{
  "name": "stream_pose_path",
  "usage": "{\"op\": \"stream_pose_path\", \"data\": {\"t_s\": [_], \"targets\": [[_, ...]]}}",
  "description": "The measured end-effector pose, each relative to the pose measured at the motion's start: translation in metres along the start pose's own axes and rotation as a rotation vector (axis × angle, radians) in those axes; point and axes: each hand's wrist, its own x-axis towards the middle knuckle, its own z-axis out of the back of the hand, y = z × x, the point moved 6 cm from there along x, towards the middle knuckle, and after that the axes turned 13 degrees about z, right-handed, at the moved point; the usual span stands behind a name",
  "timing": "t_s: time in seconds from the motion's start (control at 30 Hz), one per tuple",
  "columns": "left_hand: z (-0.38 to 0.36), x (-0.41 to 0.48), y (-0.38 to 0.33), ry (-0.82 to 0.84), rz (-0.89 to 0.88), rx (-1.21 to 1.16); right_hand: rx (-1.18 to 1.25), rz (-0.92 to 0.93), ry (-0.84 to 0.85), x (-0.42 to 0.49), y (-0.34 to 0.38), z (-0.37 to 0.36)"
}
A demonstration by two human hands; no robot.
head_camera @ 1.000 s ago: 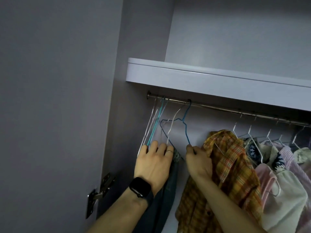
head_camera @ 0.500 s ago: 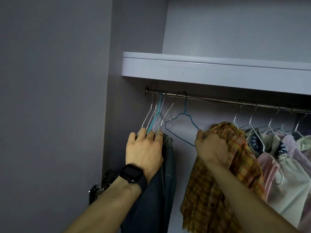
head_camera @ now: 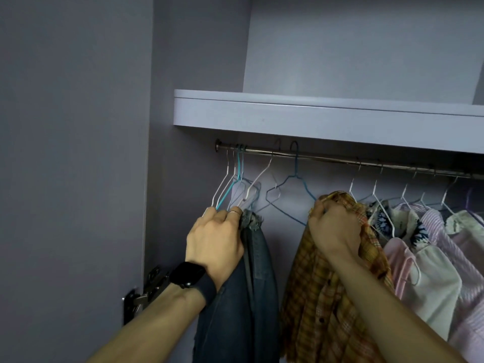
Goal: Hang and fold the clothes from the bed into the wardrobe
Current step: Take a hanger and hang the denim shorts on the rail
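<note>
Inside the wardrobe, a metal rail (head_camera: 340, 159) runs under a shelf (head_camera: 314, 119). My left hand (head_camera: 217, 242) grips a bunch of empty wire hangers (head_camera: 235, 189) at the rail's left end, with dark jeans (head_camera: 251, 284) hanging under it. A blue wire hanger (head_camera: 296, 179) hangs on the rail between my hands. My right hand (head_camera: 332, 229) grips the collar of a yellow plaid shirt (head_camera: 322, 297) together with the blue hanger's right arm.
Several pink, white and patterned garments (head_camera: 424, 247) hang on white hangers to the right. The open wardrobe door (head_camera: 73, 179) stands at the left with a metal hinge (head_camera: 146, 292). A bare stretch of rail lies between the blue hanger and the hung clothes.
My right hand has drawn the blue hanger and the plaid shirt to the right, away from the hanger bunch. The hanger now faces me more squarely. My left hand has stayed on the bunch.
</note>
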Motion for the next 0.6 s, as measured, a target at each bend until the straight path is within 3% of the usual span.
{"op": "stream_pose_path", "data": {"t_s": [0.17, 0.27, 0.43, 0.6], "targets": [[0.001, -0.017, -0.002, 0.07, -0.026, 0.022, 0.102, -0.103, 0.035, -0.015, -0.007, 0.003], [0.0, -0.023, -0.014, 0.003, -0.141, 0.138, 0.186, -0.113, 0.049, -0.017, -0.001, 0.004], [-0.008, -0.018, -0.002, 0.058, 0.014, 0.084, 0.217, -0.165, 0.076, -0.014, -0.003, 0.0], [-0.004, -0.021, 0.006, 0.064, 0.006, 0.068, 0.127, -0.156, 0.048, -0.008, -0.017, 0.012]]}}
